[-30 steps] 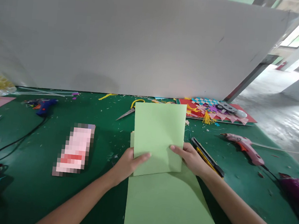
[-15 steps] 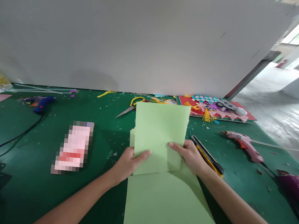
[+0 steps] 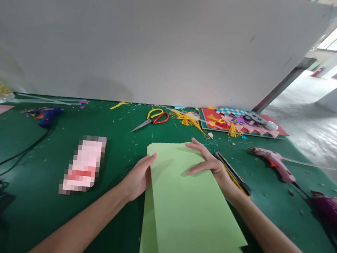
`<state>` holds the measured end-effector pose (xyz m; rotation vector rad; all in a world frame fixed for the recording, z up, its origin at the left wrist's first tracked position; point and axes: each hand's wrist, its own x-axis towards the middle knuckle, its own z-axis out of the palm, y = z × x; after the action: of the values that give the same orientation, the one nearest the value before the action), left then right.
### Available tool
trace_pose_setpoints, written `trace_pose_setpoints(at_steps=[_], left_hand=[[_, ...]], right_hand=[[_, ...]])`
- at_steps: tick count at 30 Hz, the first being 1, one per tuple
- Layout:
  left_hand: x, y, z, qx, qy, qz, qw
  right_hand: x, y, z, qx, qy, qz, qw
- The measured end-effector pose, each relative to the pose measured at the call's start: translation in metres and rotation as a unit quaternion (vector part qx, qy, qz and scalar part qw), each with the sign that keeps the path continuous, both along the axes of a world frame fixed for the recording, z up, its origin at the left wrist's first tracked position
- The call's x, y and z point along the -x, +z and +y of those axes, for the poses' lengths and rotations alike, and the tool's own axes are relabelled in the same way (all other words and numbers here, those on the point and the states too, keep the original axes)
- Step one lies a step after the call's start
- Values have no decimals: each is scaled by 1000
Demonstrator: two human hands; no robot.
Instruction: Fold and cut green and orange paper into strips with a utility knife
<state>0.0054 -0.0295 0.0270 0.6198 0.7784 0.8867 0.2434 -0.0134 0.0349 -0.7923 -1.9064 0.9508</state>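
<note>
1. While R hand [image 3: 212, 166] lies w/ fingers spread over upper R edge of top green sheet [image 3: 187, 208], not clamped, L hand [image 3: 137, 178] is at its L edge, thumb up; can't tell if it grips.
2. Sheet is ctr of green table [image 3: 119, 145], on more green paper [image 3: 150, 232], slightly askew.
3. Utility knife [image 3: 232, 173] just R of R hand, partly behind wrist; nearest obstacle.
4. Scissors [image 3: 154, 119], blades approx. closed, & yellow tassels [image 3: 187, 118] beyond paper.
5. Far R: pink glue gun [image 3: 278, 163]; red card [image 3: 209, 115] w/ scraps by grey panel [image 3: 135, 39].
6. L side: pixelated pink item [image 3: 86, 160], blue glue gun [image 3: 47, 117] w/ cord.
</note>
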Motion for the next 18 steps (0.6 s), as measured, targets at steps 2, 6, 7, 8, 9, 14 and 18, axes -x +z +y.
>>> trace_pose_setpoints(at_steps=[2,6,7,8,9,14,18], left_hand=[[-1,-3,0,-14,19,44,999],[-4,-6,-3,-60,10,79,995],[-5,-6,-4,-71,3,89,994],[-5,-6,-5,-81,-3,104,991],[-5,-6,-6,-90,-9,124,988],[-5,-5,-9,-123,-34,201,971],[-7,-5,-10,-120,-36,208,970]], right_hand=[[2,0,-2,17,-19,12,1000],[-2,-7,4,147,-93,149,973],[-4,-8,6,206,-102,174,958],[-5,-10,8,270,-102,186,939],[-7,-10,9,333,-94,188,919],[-4,-10,3,472,-94,110,870],[3,-9,-2,479,-95,89,868]])
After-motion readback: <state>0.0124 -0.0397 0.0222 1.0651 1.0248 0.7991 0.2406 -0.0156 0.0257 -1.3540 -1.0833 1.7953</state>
